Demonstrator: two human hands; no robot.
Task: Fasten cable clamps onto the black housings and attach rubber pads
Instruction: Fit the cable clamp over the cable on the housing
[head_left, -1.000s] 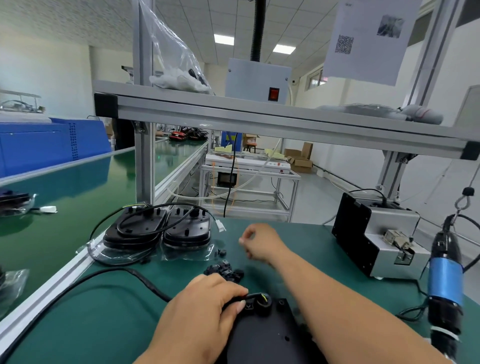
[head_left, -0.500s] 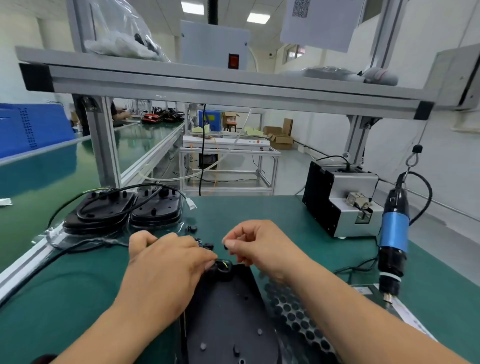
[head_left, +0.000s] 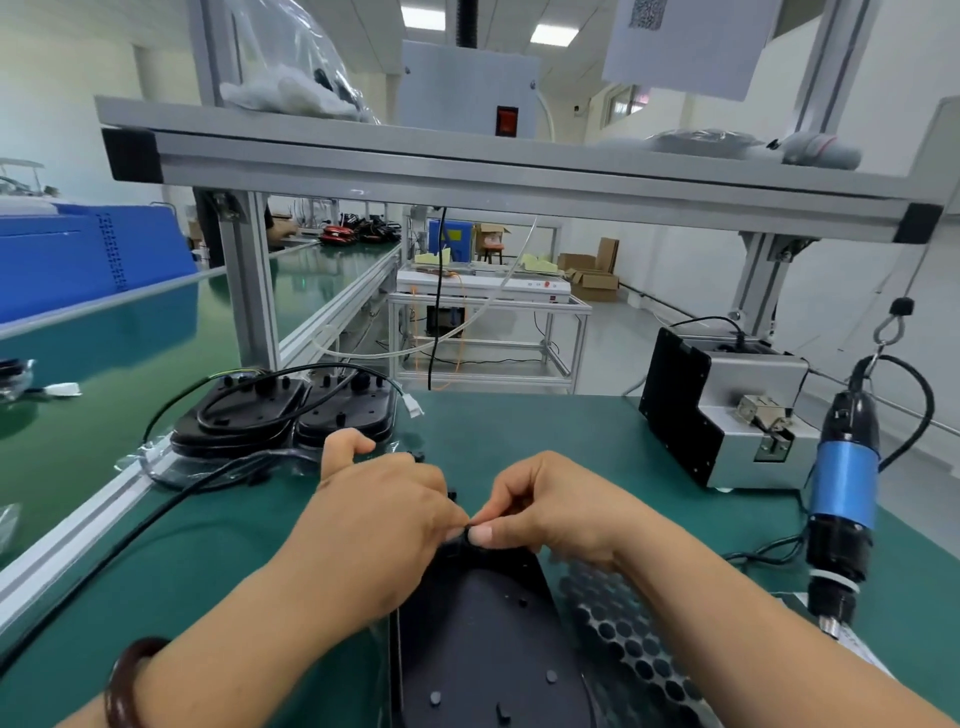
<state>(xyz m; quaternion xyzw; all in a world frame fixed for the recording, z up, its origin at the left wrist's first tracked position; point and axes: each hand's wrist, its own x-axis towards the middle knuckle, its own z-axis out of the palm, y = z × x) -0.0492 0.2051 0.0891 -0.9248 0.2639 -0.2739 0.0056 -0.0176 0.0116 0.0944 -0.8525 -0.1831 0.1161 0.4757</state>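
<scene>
A black housing (head_left: 483, 639) lies on the green mat directly in front of me, its far end under my hands. My left hand (head_left: 384, 514) curls over that far end, fingers bent down onto the cable there. My right hand (head_left: 545, 506) pinches a small black cable clamp (head_left: 470, 535) at the housing's tip, thumb and forefinger meeting my left fingertips. A sheet of round black rubber pads (head_left: 628, 639) lies beside the housing on the right. A few loose clamps (head_left: 451, 493) peek out beyond my knuckles.
Two finished black housings (head_left: 280, 415) with coiled cables sit in plastic at the far left. A grey screw feeder (head_left: 727, 410) stands at the right. A blue electric screwdriver (head_left: 844, 499) hangs at the right edge. A black cable (head_left: 130, 535) runs across the mat.
My right hand came back from the loose clamps with a clamp and now meets my left hand at the housing's tip. The view tilted downward.
</scene>
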